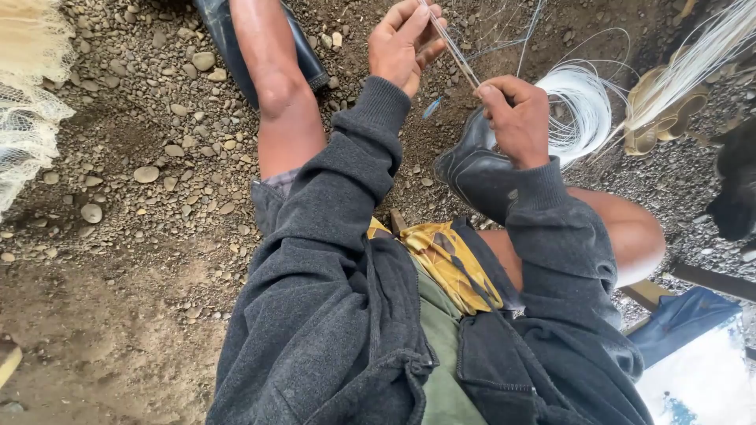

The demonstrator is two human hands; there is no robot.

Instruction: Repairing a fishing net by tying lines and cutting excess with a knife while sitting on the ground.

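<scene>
Fishing line (pixel 455 49), thin and pale, runs taut between the two hands, slanting from the upper one down to the lower. The left hand (pixel 403 43) is higher in view, fingers curled and pinching the strands near the top edge of the picture. The right hand (pixel 516 118) sits lower and just to the side, closed in a loose fist with the line caught between thumb and forefinger. Both hands are held out over the person's knees, above the gravel ground (pixel 150 149).

Just beyond the right hand lies a coil of white line (pixel 583 106), looped in many rounds, with stray strands fanning off toward the upper right corner. Whether the held strands lead straight into that coil I cannot tell; the threads are too fine to follow. The top of the line is cut off by the frame's edge.

The line looks like several clear filaments lying together, glossy and almost colourless against the dirt. A black rubber boot (pixel 472 165) shows under the right wrist, partly hidden by the dark grey sleeve (pixel 346 197). Pale netting (pixel 27 102) hangs at the far left edge.
</scene>
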